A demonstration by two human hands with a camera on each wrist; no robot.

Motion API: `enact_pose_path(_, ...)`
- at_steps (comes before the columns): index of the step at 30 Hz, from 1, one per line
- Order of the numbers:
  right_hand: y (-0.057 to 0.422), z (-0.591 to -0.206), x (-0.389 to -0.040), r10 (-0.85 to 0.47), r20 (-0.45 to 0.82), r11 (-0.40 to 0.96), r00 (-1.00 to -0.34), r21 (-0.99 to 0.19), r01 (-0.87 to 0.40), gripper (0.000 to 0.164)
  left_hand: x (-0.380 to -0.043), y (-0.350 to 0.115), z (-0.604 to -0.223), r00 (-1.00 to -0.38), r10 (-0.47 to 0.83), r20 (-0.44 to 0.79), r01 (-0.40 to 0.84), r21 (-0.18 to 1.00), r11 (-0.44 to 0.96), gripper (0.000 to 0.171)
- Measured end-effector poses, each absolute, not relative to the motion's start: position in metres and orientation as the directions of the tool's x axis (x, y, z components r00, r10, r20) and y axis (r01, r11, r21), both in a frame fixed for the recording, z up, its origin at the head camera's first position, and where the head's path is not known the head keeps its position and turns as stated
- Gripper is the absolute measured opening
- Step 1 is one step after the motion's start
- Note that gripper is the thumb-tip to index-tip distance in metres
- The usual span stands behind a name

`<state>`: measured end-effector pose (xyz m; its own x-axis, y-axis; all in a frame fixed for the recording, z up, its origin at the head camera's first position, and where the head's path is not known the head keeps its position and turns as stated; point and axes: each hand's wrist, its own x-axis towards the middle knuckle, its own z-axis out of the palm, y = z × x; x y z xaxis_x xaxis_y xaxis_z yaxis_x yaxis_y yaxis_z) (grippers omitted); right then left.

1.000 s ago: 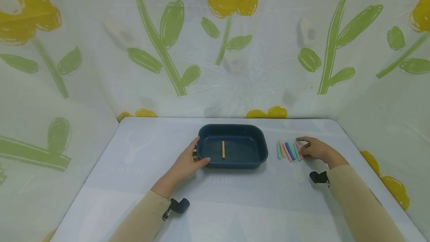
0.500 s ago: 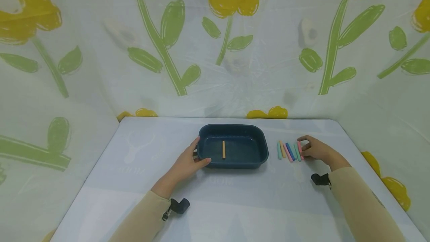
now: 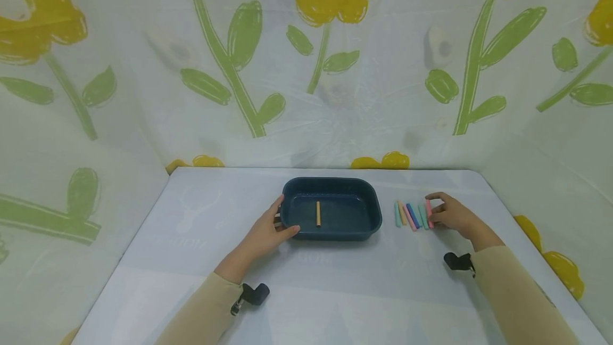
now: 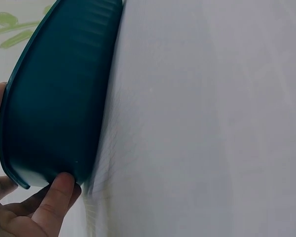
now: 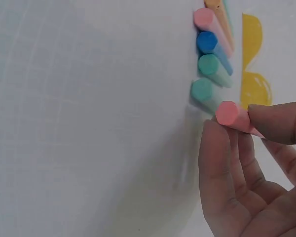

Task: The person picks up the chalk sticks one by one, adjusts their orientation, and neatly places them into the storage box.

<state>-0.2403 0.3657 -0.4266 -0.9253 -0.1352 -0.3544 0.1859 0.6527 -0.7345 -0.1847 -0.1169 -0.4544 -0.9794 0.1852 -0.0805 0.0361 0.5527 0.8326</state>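
Note:
A dark blue-green baking dish [image 3: 335, 236] stands on the table, with one orange chalk stick [image 3: 318, 213] lying inside. My left hand [image 3: 263, 232] grips the dish's left end, its thumb at the near rim; the left wrist view has its fingers against the dish wall [image 4: 54, 98]. To the right of the dish, my right hand [image 3: 452, 216] pinches a pink chalk stick [image 5: 229, 114] between thumb and fingers. Beside it lies a row of several chalk sticks in green, orange, pink and blue [image 3: 414, 216]. In the right wrist view, the held stick overlaps the nearest green chalk [image 5: 203, 90].
The white table [image 3: 306, 292] has faint printed patterns. Flower-printed sheets [image 3: 383, 95] close in the back and both sides, the back one right behind the table's far edge. Small dark devices [image 3: 256, 294] sit at both wrists.
My right hand has drawn slightly to the right and the pink chalk has come away from the row in its pinch. The left hand and dish have stayed put.

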Motion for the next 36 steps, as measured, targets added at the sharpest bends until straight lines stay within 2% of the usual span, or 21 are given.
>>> enact_pose_path(9,0.364,-0.419,-0.233,-0.143,-0.342,0.574,-0.929,-0.793,0.204,0.066,-0.186,-0.119,-0.456,-0.979,0.183,-0.088,0.03,0.829,0.559,0.097)
enact_pose_path(16,0.363,-0.412,-0.228,-0.143,-0.324,0.573,-0.935,-0.798,0.189,0.067,-0.187,-0.118,-0.457,-0.979,0.183,-0.09,0.029,0.828,0.56,0.097)
enact_pose_path(29,0.352,-0.379,-0.22,-0.231,-0.23,0.526,-0.945,-0.847,0.077,0.069,-0.186,-0.118,-0.457,-0.979,0.178,-0.096,0.021,0.828,0.56,0.097)
enact_pose_path(36,0.337,-0.359,-0.217,-0.264,-0.219,0.48,-0.939,-0.875,0.069,0.069,-0.186,-0.119,-0.457,-0.979,0.181,-0.097,0.021,0.828,0.56,0.097)
